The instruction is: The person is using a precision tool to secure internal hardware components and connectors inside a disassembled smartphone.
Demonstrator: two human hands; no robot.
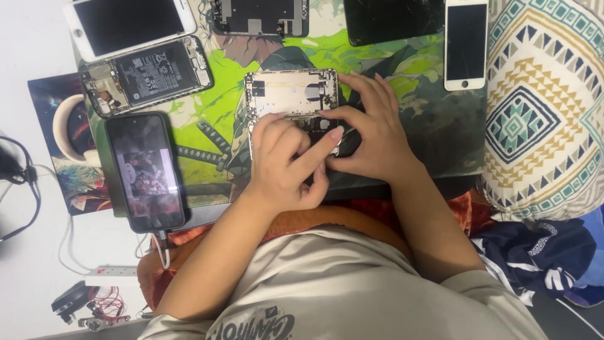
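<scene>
Directly under both hands lies an opened gold phone chassis [290, 94], its bare inner frame showing. Left hand [286, 160] and right hand [371, 135] grasp its lower half, hiding that part from view.

- The opened phone shell [290, 94] lies at the middle of the mat [428, 126], under both hands.
- The left hand [286, 164] rests on its near end; the right hand [371, 135] touches its right edge.
- A lit phone [146, 171] lies to the left.
- A phone with its battery bared [148, 75] lies behind that.
- A patterned cushion [544, 107] sits right of the mat.
</scene>
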